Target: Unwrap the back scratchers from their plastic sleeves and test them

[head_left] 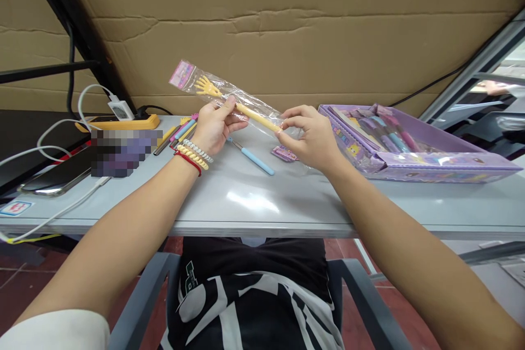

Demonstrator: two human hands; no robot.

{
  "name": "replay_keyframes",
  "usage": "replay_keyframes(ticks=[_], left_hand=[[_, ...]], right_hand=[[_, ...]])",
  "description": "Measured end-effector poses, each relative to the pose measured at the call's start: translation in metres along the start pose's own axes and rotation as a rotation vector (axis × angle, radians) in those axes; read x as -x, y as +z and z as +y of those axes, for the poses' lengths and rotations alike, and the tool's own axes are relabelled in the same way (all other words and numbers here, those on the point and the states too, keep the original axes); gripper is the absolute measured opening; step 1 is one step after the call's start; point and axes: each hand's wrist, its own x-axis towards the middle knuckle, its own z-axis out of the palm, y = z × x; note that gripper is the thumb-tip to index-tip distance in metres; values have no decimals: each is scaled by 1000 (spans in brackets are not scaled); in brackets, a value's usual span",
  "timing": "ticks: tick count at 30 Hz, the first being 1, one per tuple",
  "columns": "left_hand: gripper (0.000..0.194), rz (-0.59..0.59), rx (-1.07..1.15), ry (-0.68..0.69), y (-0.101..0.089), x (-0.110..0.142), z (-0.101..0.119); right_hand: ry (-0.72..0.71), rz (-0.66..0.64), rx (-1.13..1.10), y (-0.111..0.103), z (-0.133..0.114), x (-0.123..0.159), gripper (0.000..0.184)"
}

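Observation:
A yellow hand-shaped back scratcher (221, 95) sits inside a clear plastic sleeve with a pink header card (182, 73). My left hand (213, 126) is closed round the middle of the sleeve, holding it tilted above the grey table (262, 202). My right hand (311, 136) pinches the lower end of the sleeve and the yellow handle. A blue-handled scratcher (254, 157) lies bare on the table under the sleeve, and a small pink card (284, 153) lies beside my right hand.
A purple display box (410, 147) with several packaged scratchers stands at the right. More coloured handles (182, 132) lie left of my left hand. A phone (57, 175), white cables and a yellow power strip (123, 120) occupy the left. Cardboard wall behind.

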Motion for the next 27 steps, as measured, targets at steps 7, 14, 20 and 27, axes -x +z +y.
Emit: replay_keyframes(ticks=[7, 14, 20, 27], left_hand=[[40, 109, 27, 5, -9, -9, 2], [35, 322, 216, -28, -17, -21, 4], [28, 407, 298, -42, -16, -16, 19], [25, 417, 312, -20, -20, -20, 16]], right_hand=[[27, 4, -15, -4, -2, 0, 5], [-48, -14, -11, -10, 0, -1, 6], [-70, 32, -8, -14, 4, -4, 8], [157, -66, -151, -20, 4, -2, 16]])
